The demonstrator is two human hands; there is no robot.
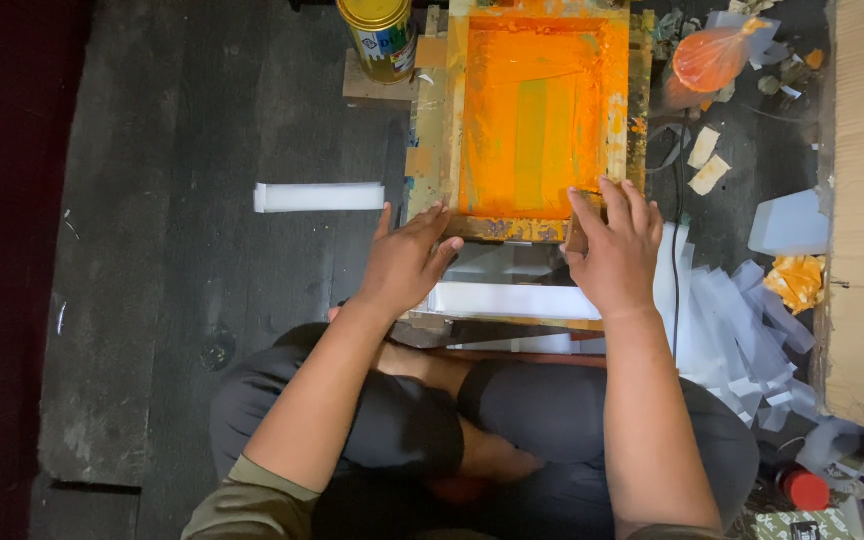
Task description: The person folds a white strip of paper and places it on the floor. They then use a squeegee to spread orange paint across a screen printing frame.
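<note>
A dark wooden floor [202, 200] carries everything. Just beyond the hands lies a wooden frame [537, 120] with an orange-stained screen. Left of the left hand lies a white folded strip [319, 197]. Beyond it stands a yellow tin [380, 38]. Right of the right hand lie white paper scraps [742, 330].

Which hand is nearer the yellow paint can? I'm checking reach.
Left. The left hand rests at the wooden screen frame's near-left corner, below the yellow paint can; the right hand sits at the near-right corner, farther away.
</note>
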